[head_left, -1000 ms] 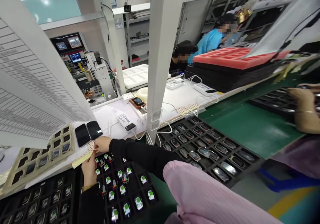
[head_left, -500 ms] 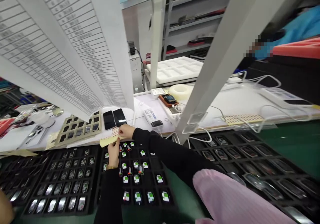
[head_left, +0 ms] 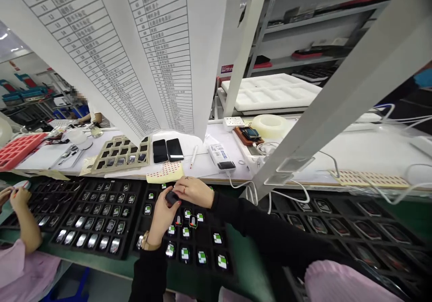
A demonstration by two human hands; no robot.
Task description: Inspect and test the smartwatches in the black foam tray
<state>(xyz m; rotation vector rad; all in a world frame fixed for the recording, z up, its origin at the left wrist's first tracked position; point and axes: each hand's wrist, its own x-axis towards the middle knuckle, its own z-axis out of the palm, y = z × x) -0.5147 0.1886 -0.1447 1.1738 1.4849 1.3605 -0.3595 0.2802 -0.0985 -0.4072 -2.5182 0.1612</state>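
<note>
A small dark device (head_left: 172, 197) is held in the left hand (head_left: 163, 215), pinched between the thumb and the curled fingers. One dark, smooth side is turned up towards the camera; the fingers cover its ends, so I cannot tell which way its long axis runs. It lies at the far end of the left hand, away from the wrist, and just to the left of the right hand's (head_left: 193, 191) fingertips. The right hand comes in from the side with its fingers drawn close together, bent down at the device's edge and seeming to touch it; whether they grip it is hidden.

Both hands are above a black foam tray (head_left: 206, 235) on the green desk (head_left: 243, 252). Smartwatches (head_left: 201, 257) with lit green-and-white screens lie face up in its cells. Just beyond the hands, a pale yellow sticker sheet (head_left: 164, 173) with red marks overhangs the edge of the raised white shelf (head_left: 202, 169), in front of two black phones (head_left: 175, 150).
</note>
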